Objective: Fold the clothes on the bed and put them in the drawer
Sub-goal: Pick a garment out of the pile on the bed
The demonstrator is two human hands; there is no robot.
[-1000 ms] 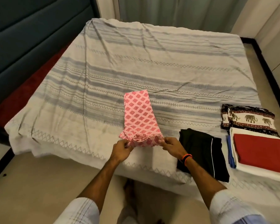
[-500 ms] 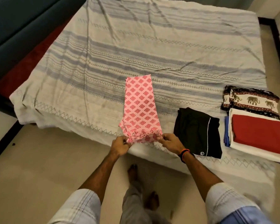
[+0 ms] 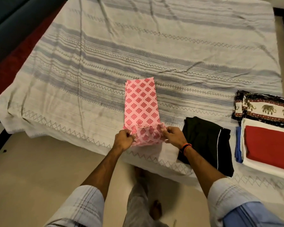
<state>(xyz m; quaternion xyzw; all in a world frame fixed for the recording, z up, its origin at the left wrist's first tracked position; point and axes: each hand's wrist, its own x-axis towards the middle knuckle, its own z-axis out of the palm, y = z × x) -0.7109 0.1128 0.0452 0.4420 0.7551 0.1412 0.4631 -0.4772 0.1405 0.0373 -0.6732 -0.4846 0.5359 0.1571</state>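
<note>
A pink garment [image 3: 141,104] with a red diamond print lies as a long narrow strip on the bed [image 3: 88,63], near its front edge. My left hand [image 3: 124,140] pinches the near left corner of the garment. My right hand [image 3: 172,136] pinches the near right corner. Between them the near end is lifted off the bed and curls over. To the right lie folded black shorts [image 3: 206,145] with a white side stripe.
At the right edge of the bed sit a folded elephant-print cloth [image 3: 266,110] and a folded red and white garment [image 3: 269,149] over something blue. A dark headboard [image 3: 15,22] runs along the left. My legs and feet stand on the pale floor [image 3: 39,177].
The view has come closer to the bed. Both hands have kept their hold on the garment's near end and raised it a little, so it curls more.
</note>
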